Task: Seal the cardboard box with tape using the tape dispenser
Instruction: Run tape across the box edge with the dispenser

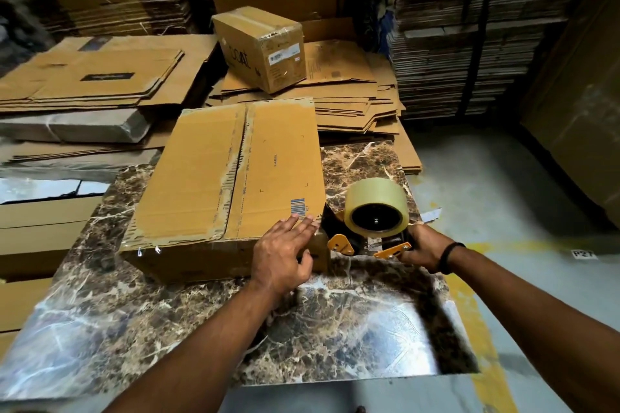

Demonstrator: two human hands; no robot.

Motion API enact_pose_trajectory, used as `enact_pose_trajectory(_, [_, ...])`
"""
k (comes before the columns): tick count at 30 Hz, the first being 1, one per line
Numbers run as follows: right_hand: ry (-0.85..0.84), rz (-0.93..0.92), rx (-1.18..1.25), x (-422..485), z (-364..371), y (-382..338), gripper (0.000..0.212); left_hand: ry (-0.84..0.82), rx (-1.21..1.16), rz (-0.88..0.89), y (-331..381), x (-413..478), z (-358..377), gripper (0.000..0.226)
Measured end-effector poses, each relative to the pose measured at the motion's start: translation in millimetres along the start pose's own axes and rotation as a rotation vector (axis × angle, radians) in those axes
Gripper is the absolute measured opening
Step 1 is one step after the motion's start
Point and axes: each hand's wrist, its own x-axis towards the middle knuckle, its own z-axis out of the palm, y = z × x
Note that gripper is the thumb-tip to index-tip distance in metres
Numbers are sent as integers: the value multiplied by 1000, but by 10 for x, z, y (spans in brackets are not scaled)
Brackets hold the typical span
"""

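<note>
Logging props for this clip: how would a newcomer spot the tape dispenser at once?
Find the marble table with the flat cardboard box on it. At the box's near right corner, the right hand holds the tape dispenser. Its pale tape roll and orange metal parts stand out from all the brown cardboard.

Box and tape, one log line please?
left hand: flat on box corner | right hand: grips tape dispenser | seam: untaped

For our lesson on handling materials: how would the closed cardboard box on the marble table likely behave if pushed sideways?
The cardboard box is wide and low, so it would probably slide, not tip. The marble table looks glossy, so sliding may be easy. The left hand, pressed flat on its near corner, likely steadies it.
</note>
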Motion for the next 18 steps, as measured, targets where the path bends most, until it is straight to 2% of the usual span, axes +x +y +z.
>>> enact_pose_trajectory(2, [2,6,31,-19,-21,-22,35,-7,0,-3,-4,-1,-6,56])
enact_pose_trajectory(3, [-9,8,27,-19,-29,-19,33,-10,2,-4,-7,-3,-11,56])
enact_pose_trajectory(6, [-10,-6,-41,30,-91,65,9,-32,5,-5,-23,-6,-22,55])
enact_pose_trajectory(7, [-12,-16,-67,44,-125,91,11,-44,3,-7,-24,-3,-30,56])
enact_pose_trajectory(9, [-16,-22,-124,69,-189,154,35,-68,-3,-16,-16,4,-54,57])
enact_pose_trajectory(10, [-18,-30,-129,64,-208,158,38,-73,-6,-20,-12,5,-62,57])
enact_pose_trajectory(14, [-41,-31,-162,-19,-156,112,15,-55,-12,-13,-12,0,-58,57])
enact_pose_trajectory(16, [-46,-12,-111,-34,-59,112,15,-28,-12,0,-16,1,-43,56])
enact_pose_trajectory(17, [-46,1,-106,-43,-9,114,7,-14,-10,6,-20,2,-36,56])
enact_pose_trajectory(18, [-47,9,-77,-29,62,150,12,-5,-5,12,-21,3,-30,56])
